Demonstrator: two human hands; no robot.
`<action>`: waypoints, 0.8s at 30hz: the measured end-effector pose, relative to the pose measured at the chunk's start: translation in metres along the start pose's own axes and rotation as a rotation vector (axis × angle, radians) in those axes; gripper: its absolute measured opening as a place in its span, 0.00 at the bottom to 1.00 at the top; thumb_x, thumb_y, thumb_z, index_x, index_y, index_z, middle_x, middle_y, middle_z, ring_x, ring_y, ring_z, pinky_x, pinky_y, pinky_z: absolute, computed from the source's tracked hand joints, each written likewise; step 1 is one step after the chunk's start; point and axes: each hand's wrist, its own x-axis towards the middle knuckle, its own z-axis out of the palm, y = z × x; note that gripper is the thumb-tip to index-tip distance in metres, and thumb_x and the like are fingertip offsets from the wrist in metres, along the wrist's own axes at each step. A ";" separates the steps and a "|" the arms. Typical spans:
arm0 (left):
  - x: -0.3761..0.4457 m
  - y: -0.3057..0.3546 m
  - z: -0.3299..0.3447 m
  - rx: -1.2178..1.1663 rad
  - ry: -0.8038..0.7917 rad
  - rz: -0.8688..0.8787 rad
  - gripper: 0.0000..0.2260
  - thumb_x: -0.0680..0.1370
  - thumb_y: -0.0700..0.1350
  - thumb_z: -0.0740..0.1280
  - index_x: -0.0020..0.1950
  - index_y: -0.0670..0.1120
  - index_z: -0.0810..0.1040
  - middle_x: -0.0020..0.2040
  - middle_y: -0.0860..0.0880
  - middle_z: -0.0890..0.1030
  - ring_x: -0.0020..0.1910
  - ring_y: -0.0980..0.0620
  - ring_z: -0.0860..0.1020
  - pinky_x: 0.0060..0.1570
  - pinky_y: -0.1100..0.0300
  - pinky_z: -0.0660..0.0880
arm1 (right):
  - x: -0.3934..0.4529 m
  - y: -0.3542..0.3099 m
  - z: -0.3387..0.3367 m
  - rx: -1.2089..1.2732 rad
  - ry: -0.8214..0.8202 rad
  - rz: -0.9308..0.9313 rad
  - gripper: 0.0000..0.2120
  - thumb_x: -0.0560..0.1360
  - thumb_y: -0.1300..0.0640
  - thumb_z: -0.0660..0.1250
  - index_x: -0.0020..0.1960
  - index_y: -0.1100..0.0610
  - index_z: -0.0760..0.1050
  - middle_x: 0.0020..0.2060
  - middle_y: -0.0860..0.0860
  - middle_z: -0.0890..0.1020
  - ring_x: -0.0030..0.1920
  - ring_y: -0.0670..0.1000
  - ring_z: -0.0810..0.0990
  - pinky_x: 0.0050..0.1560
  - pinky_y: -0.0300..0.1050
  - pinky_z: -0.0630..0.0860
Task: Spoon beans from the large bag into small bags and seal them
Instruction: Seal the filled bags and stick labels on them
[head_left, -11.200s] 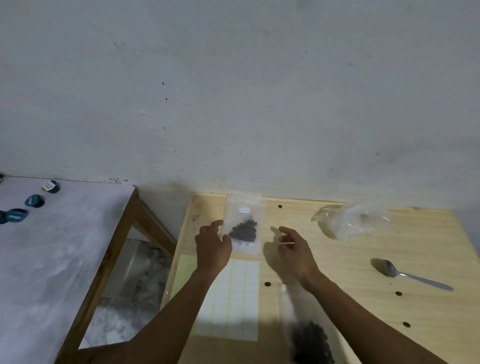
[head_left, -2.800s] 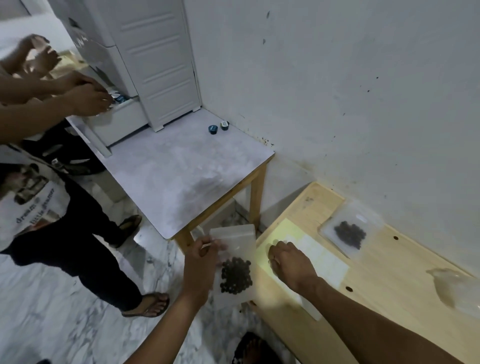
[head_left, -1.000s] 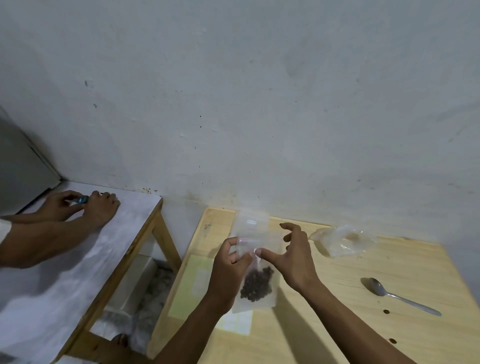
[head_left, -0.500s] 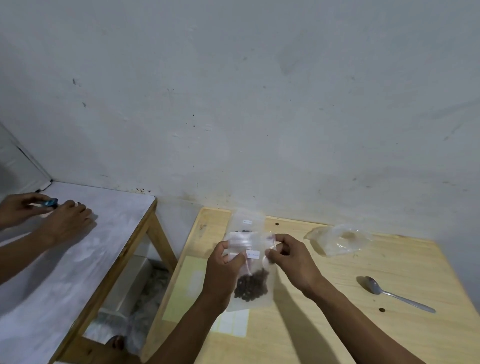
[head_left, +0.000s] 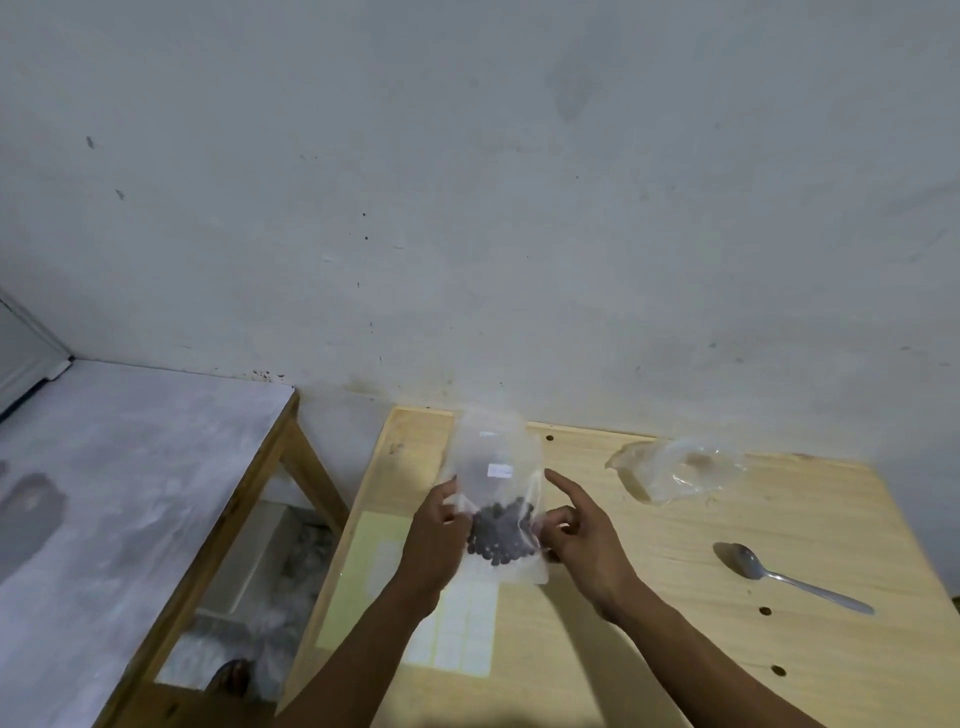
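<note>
Standing left of the wooden table (head_left: 675, 597), a grey-topped side table (head_left: 130, 467) is seen against the wall; on the wooden table's left part a sheet of white labels on yellow backing (head_left: 457, 623) is laid flat, partly covered by the forearms; above that sheet a small clear bag (head_left: 496, 467) is held upright over the table, with dark beans (head_left: 498, 530) gathered in its lower part and a small white label stuck on its front; the bag's left edge is pinched by the left hand (head_left: 434, 540), thumb and fingers closed on the plastic; its lower right edge is gripped by the curled fingers of the right hand (head_left: 587, 540), while that hand's index finger is stretched out beside the bag; whether the bag's top is sealed cannot be told; further right, near the table's back edge, a crumpled large clear bag (head_left: 675, 470) is lying; right of the hands, well apart from them, a metal spoon (head_left: 789, 577) is resting on the wood.
</note>
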 end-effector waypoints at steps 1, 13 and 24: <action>0.002 -0.004 -0.001 0.023 -0.004 0.001 0.18 0.80 0.35 0.62 0.66 0.52 0.73 0.54 0.48 0.81 0.49 0.54 0.79 0.38 0.70 0.76 | 0.004 0.002 0.000 0.005 0.018 0.015 0.29 0.76 0.69 0.65 0.66 0.40 0.70 0.39 0.59 0.82 0.39 0.52 0.80 0.44 0.50 0.80; 0.073 -0.008 0.000 0.295 0.213 -0.040 0.20 0.77 0.34 0.62 0.66 0.50 0.78 0.47 0.44 0.83 0.40 0.50 0.79 0.37 0.65 0.77 | 0.071 0.011 0.029 -0.108 0.084 0.246 0.26 0.75 0.69 0.63 0.71 0.55 0.70 0.36 0.51 0.79 0.38 0.51 0.78 0.40 0.42 0.77; 0.117 -0.006 0.001 0.449 0.258 -0.028 0.16 0.79 0.41 0.66 0.67 0.48 0.77 0.54 0.45 0.81 0.52 0.47 0.79 0.52 0.56 0.76 | 0.115 0.000 0.035 -0.266 0.080 0.237 0.23 0.79 0.63 0.64 0.73 0.61 0.67 0.39 0.51 0.77 0.41 0.49 0.77 0.44 0.36 0.74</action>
